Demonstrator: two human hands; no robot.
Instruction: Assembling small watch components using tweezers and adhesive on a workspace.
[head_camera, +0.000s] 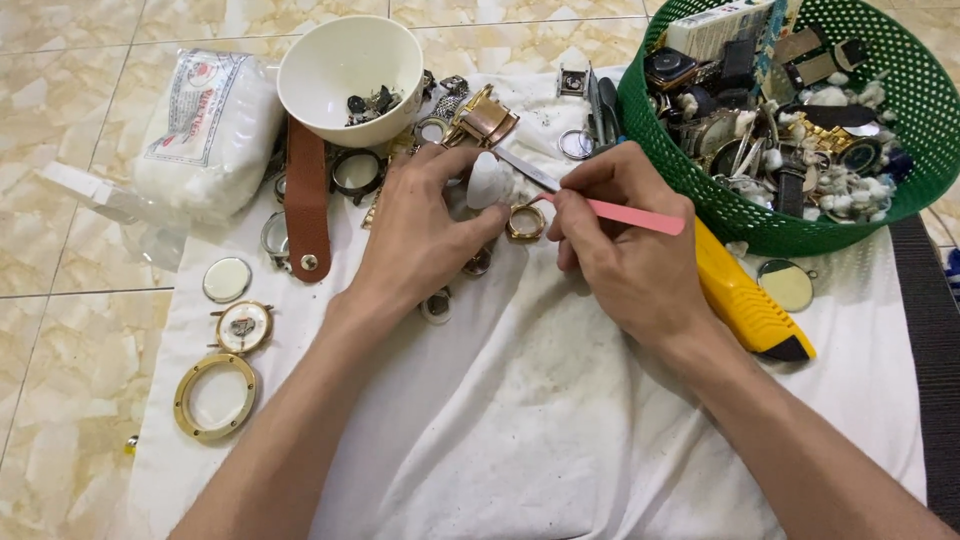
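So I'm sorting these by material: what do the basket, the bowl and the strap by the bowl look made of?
The green basket looks like moulded plastic: an even lattice of holes with a slight sheen. The white bowl is smooth and glossy, either plastic or ceramic; the look leaves that open. The brown strap seems to be leather or imitation leather, matt, with a metal snap at its end.

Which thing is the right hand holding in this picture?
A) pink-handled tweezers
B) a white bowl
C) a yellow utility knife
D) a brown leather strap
A: the right hand pinches pink-handled tweezers, their metal tips pointing at the white wad in the left hand; the yellow utility knife lies on the cloth beside it, untouched.
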